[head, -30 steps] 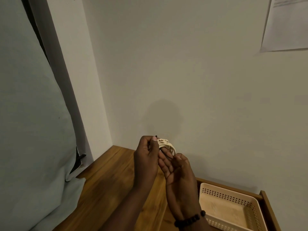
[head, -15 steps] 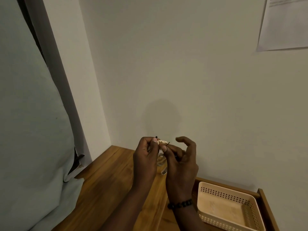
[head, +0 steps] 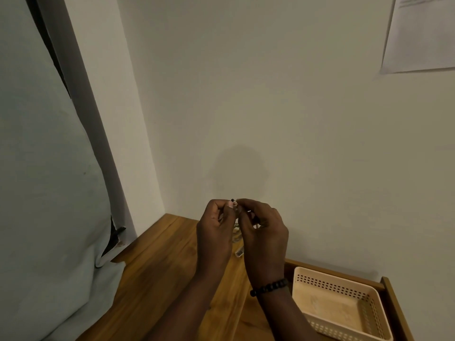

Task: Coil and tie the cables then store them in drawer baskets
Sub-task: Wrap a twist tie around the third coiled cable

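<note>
Nearest the camera, lower right of the frame, there's a beige perforated basket (head: 344, 313) sitting in an open wooden drawer (head: 394, 306), nothing visible in it. A beaded bracelet (head: 269, 287) is on the right wrist. Both hands are up at lower centre, above the wooden bench (head: 157, 274). The pale cable (head: 236, 236) is bunched between them, mostly hidden, with a plug end dangling just below. The left hand (head: 215, 230) has its grip curled and pinched tight on the top of the cable, the right hand (head: 263, 232) is pinching the same spot, fingertips touching. Behind is plain wall, a paper sheet (head: 421, 33) at upper right, and grey cloth (head: 41, 193) down the left side.
</note>
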